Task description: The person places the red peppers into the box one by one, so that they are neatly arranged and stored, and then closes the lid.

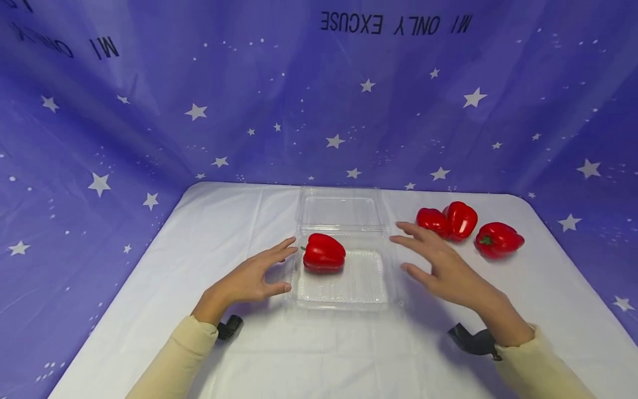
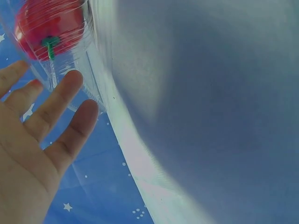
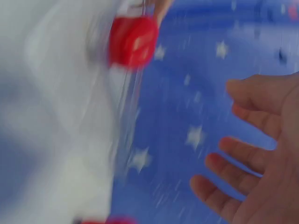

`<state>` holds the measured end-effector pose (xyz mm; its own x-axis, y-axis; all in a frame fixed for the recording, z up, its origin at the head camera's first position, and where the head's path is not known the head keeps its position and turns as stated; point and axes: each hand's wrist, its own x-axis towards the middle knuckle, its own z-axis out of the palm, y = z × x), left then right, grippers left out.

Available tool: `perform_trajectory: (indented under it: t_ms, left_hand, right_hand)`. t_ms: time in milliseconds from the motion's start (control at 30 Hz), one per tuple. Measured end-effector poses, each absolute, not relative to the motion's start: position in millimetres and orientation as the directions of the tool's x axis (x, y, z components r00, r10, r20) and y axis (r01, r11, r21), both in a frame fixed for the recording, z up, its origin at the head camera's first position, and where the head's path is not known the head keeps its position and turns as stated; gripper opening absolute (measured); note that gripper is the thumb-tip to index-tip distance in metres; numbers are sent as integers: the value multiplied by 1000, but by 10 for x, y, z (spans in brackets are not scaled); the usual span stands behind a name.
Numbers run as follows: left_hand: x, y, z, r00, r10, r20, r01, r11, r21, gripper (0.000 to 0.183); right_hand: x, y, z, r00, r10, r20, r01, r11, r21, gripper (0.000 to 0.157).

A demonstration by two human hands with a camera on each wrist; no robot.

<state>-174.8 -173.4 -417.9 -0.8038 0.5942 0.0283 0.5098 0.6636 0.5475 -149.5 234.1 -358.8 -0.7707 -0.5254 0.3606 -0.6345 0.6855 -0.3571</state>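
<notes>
A clear plastic clamshell box [image 1: 366, 277] lies with its lid [image 1: 341, 210] folded back on the table's far side. One red bell pepper [image 1: 324, 254], green stem to the left, sits in the left part of the base. Beside the box's left wall is my left hand [image 1: 254, 274], fingers spread and holding nothing; the left wrist view shows the pepper [image 2: 60, 28] through the plastic, just past the fingertips. My right hand [image 1: 438, 266] hovers off the box's right side with fingers spread and nothing in them. It appears in the blurred right wrist view too.
Three more red bell peppers are on the table's right side: two touching, one left [image 1: 431, 221] and one right [image 1: 461, 220], and another [image 1: 498, 240] farther right. A white cloth covers the table [image 1: 309, 354]. A purple star-patterned curtain [image 1: 279, 100] stands behind and on both sides.
</notes>
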Motion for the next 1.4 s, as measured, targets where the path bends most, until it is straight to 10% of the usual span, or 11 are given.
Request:
perform_trajectory:
  t_ms: [400,1400]
  left_hand:
    - [-1735,-1727,-4177,-797,603,33,517,653,554,73]
    - [-1728,-1727,-4157,-805,592,23,502,661,557,72]
  right_hand:
    - [-1605,3342,-3599,-857,-313,408,-480,773,-415,64]
    - [-2084,3297,-3814,-858,-401,322,-500,796,-340,62]
